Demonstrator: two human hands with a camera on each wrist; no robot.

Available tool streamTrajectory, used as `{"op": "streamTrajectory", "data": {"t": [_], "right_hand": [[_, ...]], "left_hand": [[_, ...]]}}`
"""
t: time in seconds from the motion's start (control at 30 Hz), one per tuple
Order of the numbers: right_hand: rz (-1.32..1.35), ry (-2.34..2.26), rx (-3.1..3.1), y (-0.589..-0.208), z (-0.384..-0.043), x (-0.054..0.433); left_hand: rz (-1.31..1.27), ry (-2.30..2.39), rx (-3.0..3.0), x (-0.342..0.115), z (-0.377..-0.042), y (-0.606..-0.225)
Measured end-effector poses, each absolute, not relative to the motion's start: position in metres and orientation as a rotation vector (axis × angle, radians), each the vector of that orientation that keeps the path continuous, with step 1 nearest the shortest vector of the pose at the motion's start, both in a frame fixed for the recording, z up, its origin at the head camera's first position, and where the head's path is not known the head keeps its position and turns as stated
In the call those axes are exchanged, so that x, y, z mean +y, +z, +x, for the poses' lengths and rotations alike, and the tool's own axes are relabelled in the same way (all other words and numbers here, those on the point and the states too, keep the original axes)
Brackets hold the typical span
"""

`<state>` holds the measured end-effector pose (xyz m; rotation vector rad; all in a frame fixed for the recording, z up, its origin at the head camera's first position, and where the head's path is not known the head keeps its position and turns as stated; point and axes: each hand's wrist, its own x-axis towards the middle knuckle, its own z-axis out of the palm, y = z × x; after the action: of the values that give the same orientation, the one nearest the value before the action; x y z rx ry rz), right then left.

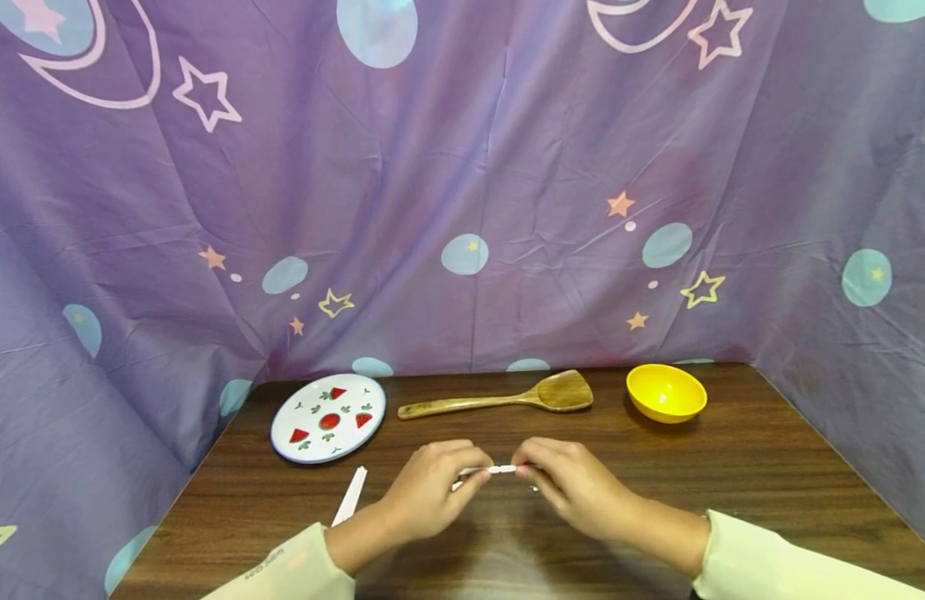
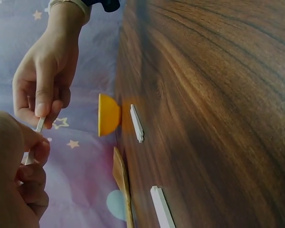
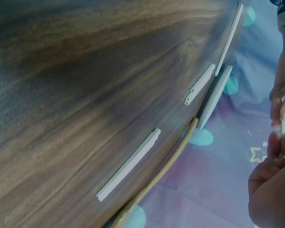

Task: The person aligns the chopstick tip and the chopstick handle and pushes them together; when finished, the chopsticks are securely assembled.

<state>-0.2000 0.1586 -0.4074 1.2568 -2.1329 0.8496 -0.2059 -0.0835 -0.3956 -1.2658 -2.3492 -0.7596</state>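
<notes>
My left hand (image 1: 436, 487) and right hand (image 1: 578, 483) meet above the table's middle, fingertips close together. Between them they pinch a slim white strip (image 1: 501, 469), the left at one end and the right at the other. Only a short length of it shows; the fingers cover the rest. In the left wrist view the strip (image 2: 40, 124) spans the gap from thumb to thumb. Below the hands, more white strips lie on the wood: one with a notched end (image 2: 137, 123), another (image 2: 161, 209) nearer, and a third (image 1: 350, 497) beside my left forearm.
At the back of the dark wooden table (image 1: 777, 492) are a white plate (image 1: 312, 417) with watermelon pictures, a wooden spatula (image 1: 560, 392) lying sideways, and a yellow bowl (image 1: 667, 395). A purple curtain (image 1: 402, 208) hangs behind and at both sides.
</notes>
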Motion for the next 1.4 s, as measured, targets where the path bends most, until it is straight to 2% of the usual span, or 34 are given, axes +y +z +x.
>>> {"op": "streamTrajectory", "data": {"t": [0.7, 1.1, 1.4], "right_hand": [[1.200, 0.855, -2.113, -0.411, -0.196, 0.147], [1.247, 0.968, -2.258, -0.404, -0.201, 0.157], [0.921, 1.321, -2.529, -0.396, -0.213, 0.165]], "left_hand": [[-1.259, -0.742, -2.325, -0.082, -0.204, -0.397], [-1.231, -0.758, -2.484, -0.083, -0.202, -0.396], [-1.106, -0.998, -2.583, -0.088, -0.196, -0.402]]}}
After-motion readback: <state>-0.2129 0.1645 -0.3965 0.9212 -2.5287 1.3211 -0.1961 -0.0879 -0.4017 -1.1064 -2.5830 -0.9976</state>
